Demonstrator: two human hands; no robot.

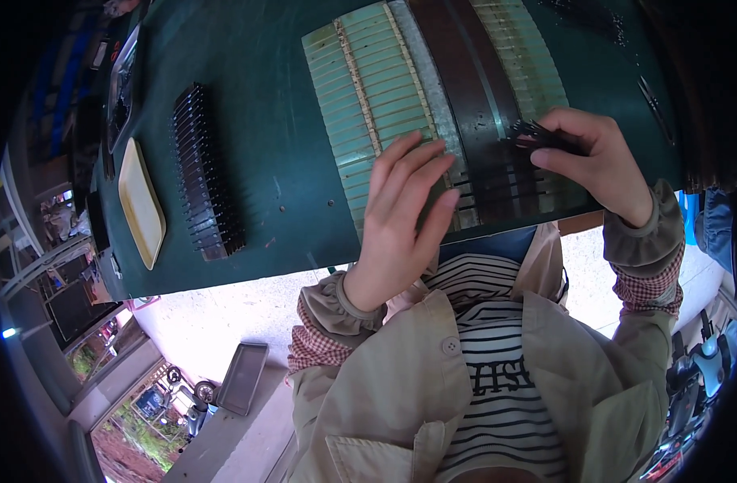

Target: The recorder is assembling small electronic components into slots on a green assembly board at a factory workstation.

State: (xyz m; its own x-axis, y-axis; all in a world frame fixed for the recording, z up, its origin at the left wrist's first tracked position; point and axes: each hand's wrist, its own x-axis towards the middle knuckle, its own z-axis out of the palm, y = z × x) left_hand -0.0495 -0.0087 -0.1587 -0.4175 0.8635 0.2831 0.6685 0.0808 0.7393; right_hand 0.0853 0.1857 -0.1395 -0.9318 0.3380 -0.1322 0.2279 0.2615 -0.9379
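Note:
My right hand (600,157) is closed around a bundle of thin black rods (546,138) with pale tips, held over the right part of a slotted board. The pale green board (348,97) has many parallel grooves, and a dark brown strip (469,72) runs along it. My left hand (397,221) is over the board's near left part, its fingers stretched and apart, with nothing visible in them. Near its fingertips, several thin dark rods (536,183) lie across the brown strip at the near end. Whether the left fingertips touch the board, I cannot tell.
On the green table (280,80), a dark rack of rods (203,173) lies to the left. Beyond it are a cream tray (140,205) and a clear tray (124,88). Tweezers (655,109) lie at the right; loose dark pieces (590,16) are at the far right.

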